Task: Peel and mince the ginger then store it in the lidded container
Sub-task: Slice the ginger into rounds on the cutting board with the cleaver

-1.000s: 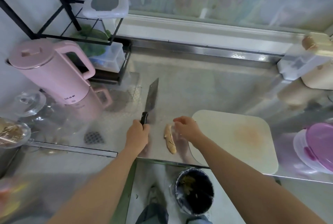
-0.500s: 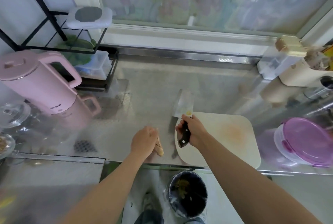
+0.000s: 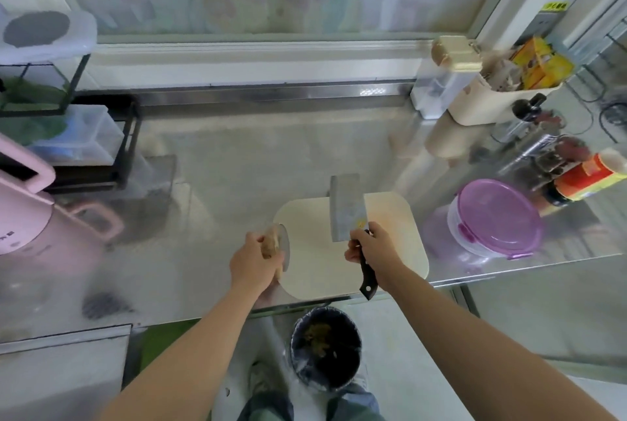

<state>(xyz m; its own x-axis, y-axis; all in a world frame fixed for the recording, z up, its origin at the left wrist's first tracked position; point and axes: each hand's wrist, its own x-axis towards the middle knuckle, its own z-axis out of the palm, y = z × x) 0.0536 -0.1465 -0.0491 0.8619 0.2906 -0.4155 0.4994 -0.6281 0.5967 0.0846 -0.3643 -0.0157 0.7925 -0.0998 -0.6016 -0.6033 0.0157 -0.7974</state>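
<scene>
My left hand (image 3: 253, 263) grips the tan ginger root (image 3: 272, 242) at the left edge of the cream cutting board (image 3: 400, 244); only the root's top end shows above my fingers. My right hand (image 3: 375, 247) holds a cleaver (image 3: 346, 207) by its black handle, blade flat above the board and pointing away from me. The round container with a purple lid (image 3: 493, 217) sits closed on the steel counter to the right of the board.
A black bin (image 3: 324, 349) with scraps stands on the floor below the counter edge. A pink kettle (image 3: 23, 213) and a black wire rack (image 3: 68, 105) are at the left. Jars, a sauce bottle (image 3: 590, 176) and a cream holder (image 3: 481, 95) crowd the right.
The cleaver passed from my left hand to my right hand and now hangs over the board. My left hand picked up the ginger and brought it to the board's left edge.
</scene>
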